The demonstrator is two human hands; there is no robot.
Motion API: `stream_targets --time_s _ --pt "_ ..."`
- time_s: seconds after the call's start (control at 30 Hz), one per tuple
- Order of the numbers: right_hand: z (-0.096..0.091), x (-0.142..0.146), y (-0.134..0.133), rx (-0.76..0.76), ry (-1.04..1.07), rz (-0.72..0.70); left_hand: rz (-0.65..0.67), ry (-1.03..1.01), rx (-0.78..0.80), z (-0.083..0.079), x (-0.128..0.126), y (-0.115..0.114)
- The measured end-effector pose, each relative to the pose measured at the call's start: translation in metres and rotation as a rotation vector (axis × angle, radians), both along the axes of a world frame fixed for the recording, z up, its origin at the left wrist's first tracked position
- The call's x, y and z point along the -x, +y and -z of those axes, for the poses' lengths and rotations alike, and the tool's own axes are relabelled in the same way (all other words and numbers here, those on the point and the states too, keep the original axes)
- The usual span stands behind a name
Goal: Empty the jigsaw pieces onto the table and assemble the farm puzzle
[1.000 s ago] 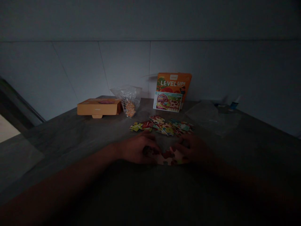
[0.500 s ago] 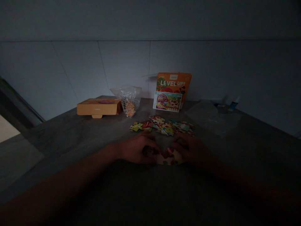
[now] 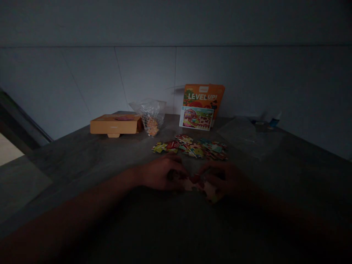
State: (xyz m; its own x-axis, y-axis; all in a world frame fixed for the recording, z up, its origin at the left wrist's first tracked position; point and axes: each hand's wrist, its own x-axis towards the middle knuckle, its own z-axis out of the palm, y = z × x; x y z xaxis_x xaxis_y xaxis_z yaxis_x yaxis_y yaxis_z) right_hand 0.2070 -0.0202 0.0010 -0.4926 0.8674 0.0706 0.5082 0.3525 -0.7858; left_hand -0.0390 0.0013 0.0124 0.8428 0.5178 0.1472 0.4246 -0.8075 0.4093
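Observation:
The scene is very dim. On a dark grey table (image 3: 110,220), my left hand (image 3: 159,175) rests with its fingers curled on a small cluster of joined puzzle pieces (image 3: 192,182). My right hand (image 3: 228,179) is closed on a light-coloured puzzle piece (image 3: 211,191) at the cluster's right side, tilted towards me. Just behind both hands lies a spread of loose colourful puzzle pieces (image 3: 192,147).
An orange "LEVEL UP!" puzzle box (image 3: 204,96) leans on the wall with a farm picture card (image 3: 196,118) in front. At the left stand an orange box tray (image 3: 115,124) and a clear bag of pieces (image 3: 150,117). Crumpled clear plastic (image 3: 247,135) lies to the right.
My right hand has pulled its piece slightly down and to the right, tilting it away from the cluster. My left hand has stayed where it was.

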Motion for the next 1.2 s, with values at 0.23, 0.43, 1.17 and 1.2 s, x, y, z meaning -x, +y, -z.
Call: stream_targets --time_s 0.23,0.43,1.17,1.2 --pt "-0.002 0.0 -0.004 0.138 -0.024 -0.038 0.006 -0.006 -0.021 0.003 0.001 0.002" --pt "0.003 -0.002 -0.004 0.081 -0.091 -0.101 0.004 -0.005 -0.015 0.002 0.002 0.001" --pt "0.005 -0.003 -0.011 0.027 0.056 -0.214 0.036 0.027 0.03 -0.008 0.016 0.004" --pt "0.005 -0.003 -0.011 0.035 0.059 -0.216 0.038 0.027 0.031 -0.007 0.016 0.003"
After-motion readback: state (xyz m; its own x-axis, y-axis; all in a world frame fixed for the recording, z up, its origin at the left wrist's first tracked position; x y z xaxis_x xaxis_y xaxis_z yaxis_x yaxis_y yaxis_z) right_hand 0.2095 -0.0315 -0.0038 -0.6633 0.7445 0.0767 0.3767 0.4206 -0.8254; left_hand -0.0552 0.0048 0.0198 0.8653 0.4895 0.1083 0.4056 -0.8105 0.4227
